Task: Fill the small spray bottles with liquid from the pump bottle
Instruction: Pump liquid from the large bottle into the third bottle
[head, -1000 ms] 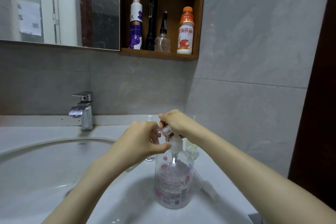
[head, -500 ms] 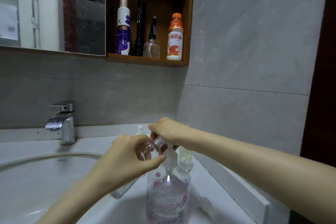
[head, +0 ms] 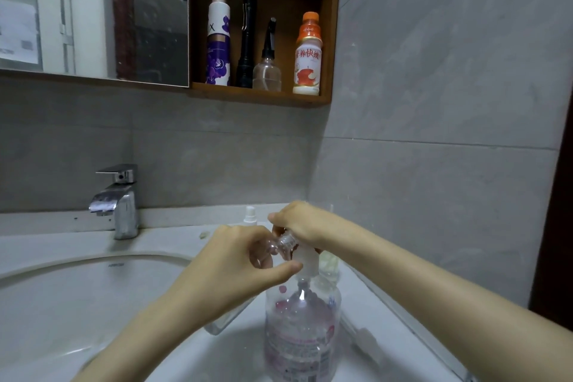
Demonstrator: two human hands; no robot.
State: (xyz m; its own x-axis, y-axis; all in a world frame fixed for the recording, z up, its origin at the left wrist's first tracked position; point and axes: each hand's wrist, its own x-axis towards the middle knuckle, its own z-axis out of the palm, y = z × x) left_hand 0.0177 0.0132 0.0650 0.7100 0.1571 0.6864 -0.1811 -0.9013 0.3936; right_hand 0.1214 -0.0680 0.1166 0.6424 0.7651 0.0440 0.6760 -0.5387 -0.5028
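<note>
A large clear pump bottle (head: pixel 302 335) with a pink-printed label stands on the white counter right of the basin. My right hand (head: pixel 302 223) is curled over its white pump head (head: pixel 307 260) from above. My left hand (head: pixel 235 270) grips a small clear spray bottle (head: pixel 280 244) without its cap, tilted so that its open neck meets the pump's spout. The small bottle's base (head: pixel 221 324) sticks out below my left wrist. How much liquid it holds is hidden by my fingers.
Behind my hands stand a small bottle with a white spray top (head: pixel 250 215) and another small bottle (head: pixel 329 267). A loose spray head with its tube (head: pixel 367 341) lies by the wall. Basin (head: pixel 93 267) and tap (head: pixel 119 201) are left; a shelf of bottles (head: pixel 260 93) hangs above.
Both hands keep their hold at the pump bottle's top, with the small bottle's neck still at the spout. Only my view has shifted a little.
</note>
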